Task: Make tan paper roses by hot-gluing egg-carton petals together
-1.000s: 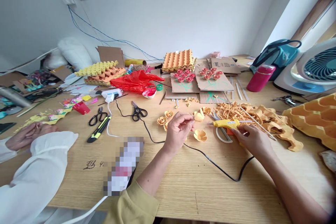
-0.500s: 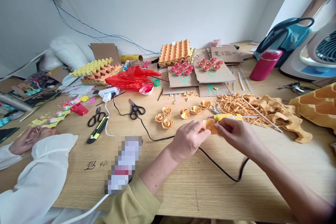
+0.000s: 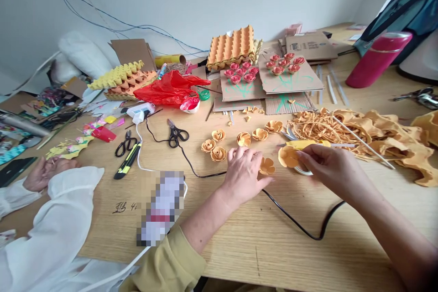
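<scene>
At the far left we see a co-worker's hands (image 3: 39,175) drawn together ahead of a white sleeve (image 3: 70,200), whatever they hold too small for us to make out; next come dark-handled snips (image 3: 126,145) and a yellow-and-black cutter (image 3: 127,161), its length slanting away and to the right; nearer us a pixelated object (image 3: 162,207) leans the same way, its details lost; black-handled scissors (image 3: 177,136) lie beyond, blades pointing away; further right, three orange flowers (image 3: 218,153) sit grouped on the table (image 3: 232,237).

Our left forearm reaches up and to the right from an olive sleeve (image 3: 171,255); the left hand (image 3: 242,173) is low and palm down, fingers bent forward, thumb spread out to the right; it hides a stretch of the black cord (image 3: 290,214); an open flower cup (image 3: 267,166) sits on the table between forefinger and thumb, mouth upward, its left edge covered, and we cannot tell whether the fingers touch it.

Just right of that, an orange petal piece (image 3: 288,157) hangs above the table, broad face toward us, its long axis roughly level, lobes to the left; our right hand (image 3: 304,157), coming in from the lower right, pinches its right end between thumb and forefinger; behind, the yellow glue gun (image 3: 320,143) points its nozzle left, its handle hidden by that hand.
</scene>
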`<state>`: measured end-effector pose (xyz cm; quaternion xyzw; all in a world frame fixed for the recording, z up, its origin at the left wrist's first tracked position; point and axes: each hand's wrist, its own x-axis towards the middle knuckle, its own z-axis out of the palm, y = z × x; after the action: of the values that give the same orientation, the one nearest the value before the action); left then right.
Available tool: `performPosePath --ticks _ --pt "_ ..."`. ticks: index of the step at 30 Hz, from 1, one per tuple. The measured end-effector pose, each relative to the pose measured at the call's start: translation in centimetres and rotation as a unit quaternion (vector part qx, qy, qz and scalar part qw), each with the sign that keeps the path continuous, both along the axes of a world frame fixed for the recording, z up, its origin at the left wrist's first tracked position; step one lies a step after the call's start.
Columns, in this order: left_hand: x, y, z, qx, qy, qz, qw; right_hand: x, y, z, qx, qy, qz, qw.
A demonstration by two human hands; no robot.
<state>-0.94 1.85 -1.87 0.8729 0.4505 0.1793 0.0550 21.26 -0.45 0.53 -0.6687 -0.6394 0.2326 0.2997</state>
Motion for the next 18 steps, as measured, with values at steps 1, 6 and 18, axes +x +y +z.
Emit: performPosePath --ticks 1,6,18 --pt "0.2 0.1 -0.1 -0.007 0.006 0.001 1.0 0.0 -0.1 0.0 0.001 0.008 0.001 1.0" --pt "0.7 0.2 -0.4 -0.016 0.007 -0.006 1.0 -0.1 -0.6 0.2 0.004 0.029 0.01 1.0" --pt "0.6 -2.1 -0.6 -0.157 -0.153 -0.071 0.973 -0.6 -1.6 0.3 -0.004 0.06 0.038 0.997"
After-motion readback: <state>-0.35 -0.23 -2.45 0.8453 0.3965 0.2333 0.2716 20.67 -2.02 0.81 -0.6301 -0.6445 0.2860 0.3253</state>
